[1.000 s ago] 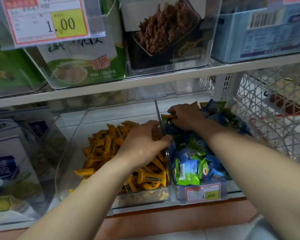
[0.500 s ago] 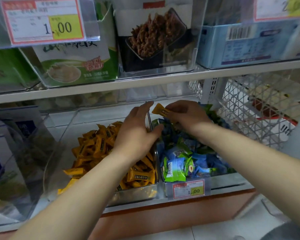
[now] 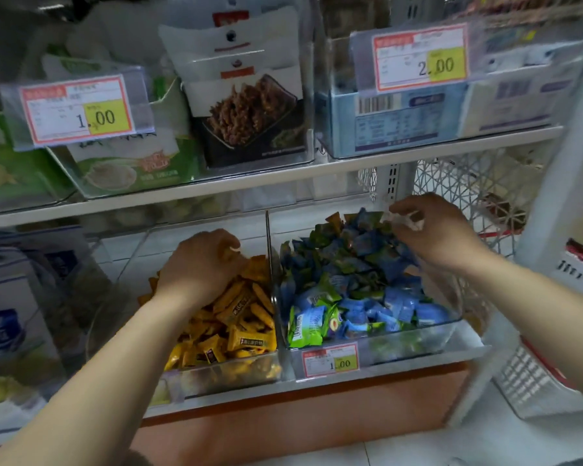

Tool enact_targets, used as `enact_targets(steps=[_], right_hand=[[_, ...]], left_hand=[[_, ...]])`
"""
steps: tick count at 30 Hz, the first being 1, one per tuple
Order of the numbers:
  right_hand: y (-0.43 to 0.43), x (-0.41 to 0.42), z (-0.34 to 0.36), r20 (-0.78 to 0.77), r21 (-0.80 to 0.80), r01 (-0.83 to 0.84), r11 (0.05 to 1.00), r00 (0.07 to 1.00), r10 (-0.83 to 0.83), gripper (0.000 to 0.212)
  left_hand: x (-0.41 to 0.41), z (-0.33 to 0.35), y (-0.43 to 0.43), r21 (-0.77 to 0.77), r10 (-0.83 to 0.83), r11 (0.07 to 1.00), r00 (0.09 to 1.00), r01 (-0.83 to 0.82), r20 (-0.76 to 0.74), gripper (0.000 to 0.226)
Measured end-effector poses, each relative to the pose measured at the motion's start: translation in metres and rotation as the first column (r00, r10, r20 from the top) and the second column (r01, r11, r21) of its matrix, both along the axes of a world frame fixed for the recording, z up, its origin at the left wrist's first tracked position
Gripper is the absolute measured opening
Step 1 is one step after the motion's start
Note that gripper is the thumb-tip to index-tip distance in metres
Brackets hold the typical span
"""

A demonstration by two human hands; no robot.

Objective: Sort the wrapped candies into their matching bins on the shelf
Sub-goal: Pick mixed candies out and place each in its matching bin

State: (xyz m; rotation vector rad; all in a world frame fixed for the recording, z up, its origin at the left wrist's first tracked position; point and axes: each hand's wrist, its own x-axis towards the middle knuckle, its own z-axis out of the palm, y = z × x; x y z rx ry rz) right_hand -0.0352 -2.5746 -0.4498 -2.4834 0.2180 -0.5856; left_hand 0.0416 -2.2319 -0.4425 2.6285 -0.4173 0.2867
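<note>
Two clear bins stand side by side on the lower shelf. The left bin (image 3: 216, 373) holds yellow wrapped candies (image 3: 246, 327). The right bin (image 3: 418, 344) is heaped with blue and green wrapped candies (image 3: 357, 287). My left hand (image 3: 199, 264) lies on the back of the yellow pile with its fingers curled down; what is under them is hidden. My right hand (image 3: 435, 233) hovers over the back right of the blue and green heap. It pinches a small pale wrapped candy (image 3: 405, 219) between thumb and fingertips.
A clear divider wall (image 3: 268, 250) separates the two bins. Price tags read 1.00 (image 3: 330, 364) on the right bin and 1.00 (image 3: 78, 111) and 2.00 (image 3: 421, 60) above. The upper shelf (image 3: 283, 178) overhangs close above. A white wire basket (image 3: 478, 193) stands at the right.
The right hand held a yellow candy near the divider; it now pinches a pale candy farther right. The left hand dropped from the divider onto the yellow pile. The camera tilted up.
</note>
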Motion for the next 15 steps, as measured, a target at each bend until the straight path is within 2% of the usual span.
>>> enact_targets(steps=[2, 5, 7, 10, 12, 15], right_hand=[[-0.016, 0.0, -0.008, -0.073, -0.021, 0.042, 0.999, 0.996, -0.043, 0.042], [-0.028, 0.0, -0.019, -0.209, 0.033, 0.076, 0.997, 0.976, -0.067, 0.059], [-0.03, 0.0, -0.025, -0.262, 0.139, 0.083, 0.987, 0.964, -0.044, 0.055], [-0.029, 0.003, -0.03, -0.251, 0.233, 0.077, 0.969, 0.968, -0.017, 0.042], [-0.031, 0.005, -0.033, -0.226, 0.241, 0.088, 0.967, 0.974, -0.032, 0.038], [-0.031, 0.005, -0.035, -0.21, 0.295, 0.076, 0.952, 0.978, -0.013, 0.038]], left_hand=[[-0.002, 0.002, 0.001, 0.062, 0.04, 0.997, 0.998, -0.036, -0.051, 0.038], [-0.014, 0.01, -0.025, 0.09, -0.034, 0.996, 0.996, 0.027, 0.078, 0.035], [-0.019, 0.016, -0.058, 0.129, -0.17, 0.98, 0.975, 0.152, 0.143, 0.033], [-0.01, 0.019, -0.114, 0.086, -0.313, 0.946, 0.95, 0.313, -0.011, 0.026], [0.01, 0.013, -0.151, 0.079, -0.335, 0.937, 0.939, 0.34, -0.074, 0.028], [0.046, -0.003, -0.189, 0.033, -0.317, 0.946, 0.944, 0.321, -0.096, 0.042]])
